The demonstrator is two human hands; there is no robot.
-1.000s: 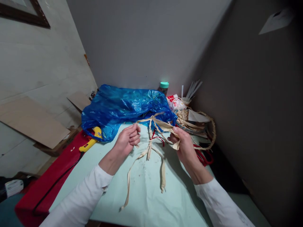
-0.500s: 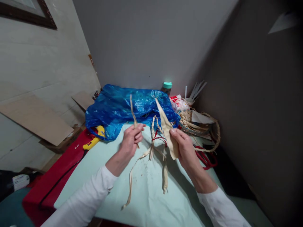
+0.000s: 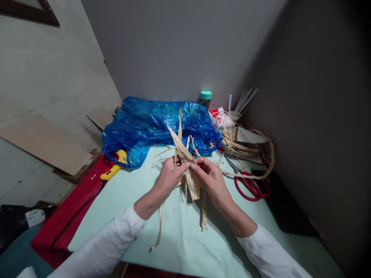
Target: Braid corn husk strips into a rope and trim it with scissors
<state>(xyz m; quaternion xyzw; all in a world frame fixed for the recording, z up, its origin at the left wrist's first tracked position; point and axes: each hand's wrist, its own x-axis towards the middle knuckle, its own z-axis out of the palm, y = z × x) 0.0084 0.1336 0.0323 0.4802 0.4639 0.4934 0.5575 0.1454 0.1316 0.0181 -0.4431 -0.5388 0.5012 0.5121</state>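
Both hands meet over the middle of the table. My left hand [image 3: 169, 175] is closed, pinching a broad, pale dried husk strip [image 3: 183, 148]; a narrower strip [image 3: 180, 123] rises behind it, its lower end hidden by my fingers. My right hand [image 3: 213, 177] is closed on the right edge of the broad strip, thumbs nearly touching. Just behind the hands stands a small braided husk loop [image 3: 189, 141]. Thin husk tails hang or lie below, one [image 3: 159, 227] to the left and another [image 3: 204, 216] to the right.
A blue plastic bag [image 3: 153, 119] lies at the back, with a yellow glue gun [image 3: 113, 170] left of it. Red-handled scissors [image 3: 252, 187] lie at right, near a woven basket [image 3: 271, 154] of husks. Behind are a green-lidded jar [image 3: 205, 98] and a cup of white sticks [image 3: 235, 115].
My hands have come together from apart. The broad strip, upright in my right hand before, now crosses the narrow strip, with both hands on it. The view has shifted slightly.
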